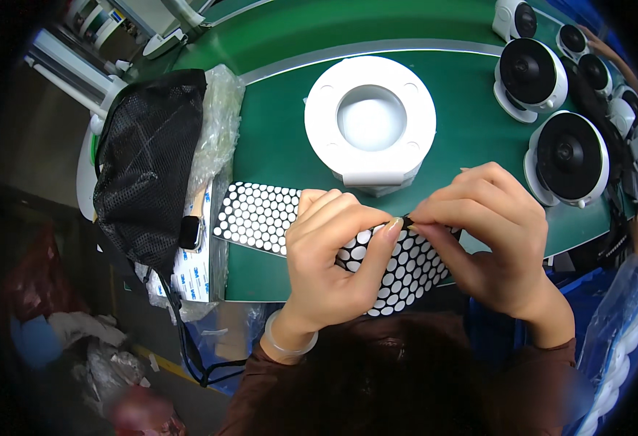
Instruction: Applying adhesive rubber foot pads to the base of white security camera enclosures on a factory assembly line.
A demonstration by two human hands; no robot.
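Observation:
Between my hands is a black sheet covered with round white stickers (404, 272), tilted up over the near edge of the table. My left hand (333, 254) pinches its top edge between thumb and forefinger. Close beside it, my right hand (482, 232) pinches the same edge, its fingertips nearly meeting the left thumb. Another dotted sheet (255, 216) lies flat on the table left of my left hand; whether it joins the held one is hidden. Just beyond my hands stands a round white housing (322, 109) with a wide circular opening.
Several white cameras with black round fronts (570, 156) stand at the right. A black mesh bag (151, 167) rests at the left on clear plastic wrap (221, 131), beside printed sheets (191, 276). The green table (268, 116) curves away. Another person's hand (602, 45) shows at the far right.

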